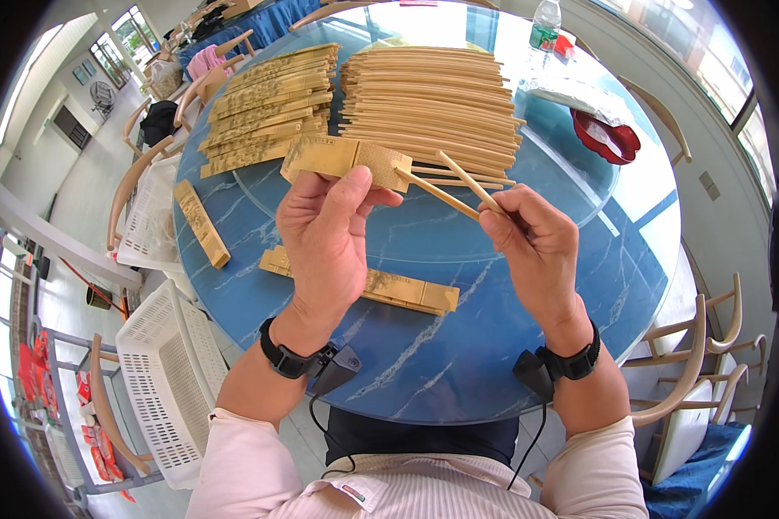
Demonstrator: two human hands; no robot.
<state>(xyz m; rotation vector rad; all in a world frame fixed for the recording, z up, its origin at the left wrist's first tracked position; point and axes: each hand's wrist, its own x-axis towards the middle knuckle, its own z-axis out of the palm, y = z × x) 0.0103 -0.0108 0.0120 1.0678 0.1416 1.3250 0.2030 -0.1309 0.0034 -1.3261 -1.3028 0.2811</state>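
Note:
Between thumb and fingers, my left hand (325,242) pinches a gold paper chopstick sleeve (333,157) with a dark printed pattern. My right hand (537,251) grips two pale wooden chopsticks (446,197), spread apart at their far ends. One chopstick's tip meets the sleeve's right end; whether it is inside I cannot tell. The other points up and left, apart from the sleeve. Beyond my hands lie a stack of gold sleeves (273,104) and, to its right, a wide pile of chopsticks (424,108). More sleeves (411,292) lie under my left wrist, partly hidden by it.
Everything lies on a round blue marbled table (493,346). Another sleeve bundle (201,223) is near its left edge. At the far right are a plastic bottle (545,30), a white packet (580,99) and a red dish (606,138). White baskets (169,381) and wooden chairs (697,363) stand around.

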